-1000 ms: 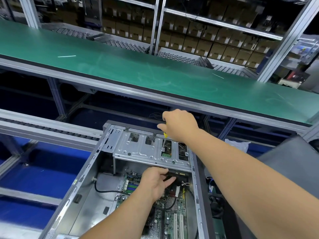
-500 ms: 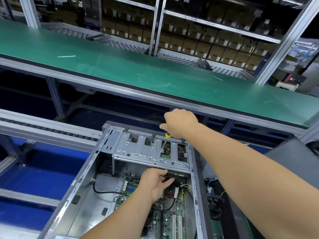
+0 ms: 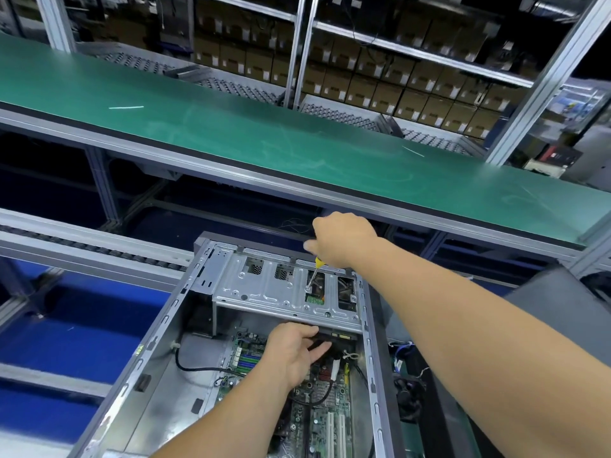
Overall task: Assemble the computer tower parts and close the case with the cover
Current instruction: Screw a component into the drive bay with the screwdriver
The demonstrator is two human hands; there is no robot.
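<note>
Green matting covers the long bench behind the work, with shelves of brown boxes beyond it. Computer case lies open on its side just below the bench, no cover on it. Since a second ago the right hand has hardly shifted: it stays closed around a yellow-handled screwdriver, tip down on a screw in the metal drive cage at the far end of the case. The left hand remains under the cage's near edge, fingers partly curled against a dark part there; whether it grips or only steadies that part cannot be told. Judgement: fastening is under way, closing not yet near. Case interior is bare grey sheet metal; the green circuit board sits exposed with black cables looped across it.
</note>
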